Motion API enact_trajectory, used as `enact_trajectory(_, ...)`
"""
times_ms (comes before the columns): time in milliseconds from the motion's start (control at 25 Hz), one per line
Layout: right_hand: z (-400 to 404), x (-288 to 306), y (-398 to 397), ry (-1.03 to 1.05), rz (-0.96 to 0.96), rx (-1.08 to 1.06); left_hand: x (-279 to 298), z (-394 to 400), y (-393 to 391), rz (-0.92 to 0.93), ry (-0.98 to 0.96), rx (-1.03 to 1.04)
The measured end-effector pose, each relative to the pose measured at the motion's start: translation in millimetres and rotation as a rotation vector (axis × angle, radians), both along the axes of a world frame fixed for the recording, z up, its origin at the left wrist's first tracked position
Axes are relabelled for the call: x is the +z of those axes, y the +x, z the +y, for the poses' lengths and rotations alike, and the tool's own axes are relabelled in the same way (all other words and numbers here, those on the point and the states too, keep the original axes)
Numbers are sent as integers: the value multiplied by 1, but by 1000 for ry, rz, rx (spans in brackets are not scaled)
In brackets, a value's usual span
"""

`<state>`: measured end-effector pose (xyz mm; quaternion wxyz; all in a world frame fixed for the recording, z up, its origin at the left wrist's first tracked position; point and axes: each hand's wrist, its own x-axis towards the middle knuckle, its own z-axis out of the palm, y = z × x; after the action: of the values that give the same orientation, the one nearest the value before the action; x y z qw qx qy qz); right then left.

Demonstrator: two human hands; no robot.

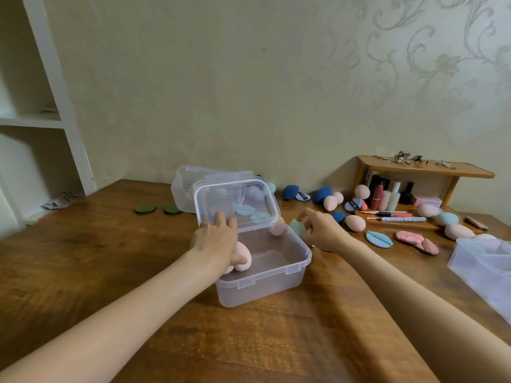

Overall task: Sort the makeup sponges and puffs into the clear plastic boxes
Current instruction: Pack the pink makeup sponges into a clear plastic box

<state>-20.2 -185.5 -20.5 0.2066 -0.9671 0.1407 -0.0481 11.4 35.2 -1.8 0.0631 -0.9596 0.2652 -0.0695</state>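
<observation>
Two hands work: the left hand grips pink egg-shaped sponges inside the open clear plastic box, while the right hand pinches a pale green sponge just beside its right rim.

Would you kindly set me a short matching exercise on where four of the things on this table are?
Things:
1. Pale green sponge
2. Pink sponge
3. Two dark green puffs
4. Lipstick

Places:
A. Under the small wooden shelf
B. Flat on the table, left of the boxes
C. Pinched in the right hand
D. In the open box, under the left hand

Pairs: 1-C, 2-D, 3-B, 4-A
</observation>
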Motion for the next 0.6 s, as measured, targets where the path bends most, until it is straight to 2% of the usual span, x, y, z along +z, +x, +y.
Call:
enact_trajectory(120,-15,8,6,-170,113,-12,-3,-20,1,-56,9,-55)
enact_trajectory(200,-14,24,16,-219,89,26,-4,-27,6,-91,30,-57)
enact_trajectory(320,-11,43,33,-163,84,143,-2,-30,15,-93,61,-17)
enact_trajectory(480,-9,34,38,-68,315,203,0,-23,18,-94,96,4)
enact_trajectory(520,-7,30,42,-92,327,209,-2,-19,20,-96,107,8)
enact_trajectory(600,-8,28,45,-129,232,170,-3,-15,22,-93,110,3)
